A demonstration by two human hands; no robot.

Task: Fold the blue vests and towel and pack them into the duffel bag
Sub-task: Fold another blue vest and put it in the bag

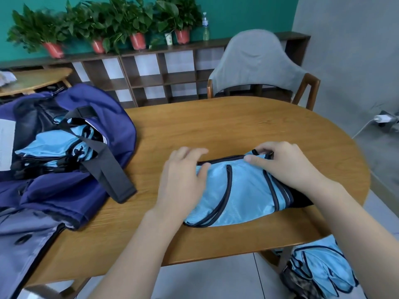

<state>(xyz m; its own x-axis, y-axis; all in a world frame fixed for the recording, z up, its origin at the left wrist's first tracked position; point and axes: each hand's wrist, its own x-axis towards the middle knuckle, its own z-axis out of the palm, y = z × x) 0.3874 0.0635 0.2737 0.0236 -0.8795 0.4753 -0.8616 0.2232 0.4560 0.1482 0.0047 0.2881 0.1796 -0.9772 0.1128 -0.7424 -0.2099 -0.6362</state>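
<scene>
Even, soft indoor light; no glare.
Faint shadows lie under the hands; wide-angle bending at edges; far plants (103,22) slightly blurred.

One head-worn wide-angle view, looking forward and down from close above the table's near edge.

The camera faces across the oval wooden table (216,126) toward the grey chair (257,61) at 12 o'clock and the plant shelf (162,67) at 11. Both forearms enter from 6 o'clock, near the lens. The open duffel bag (103,117) sits at 9 o'clock, cropped by the frame's edge. Straight lines bow toward the borders.
</scene>
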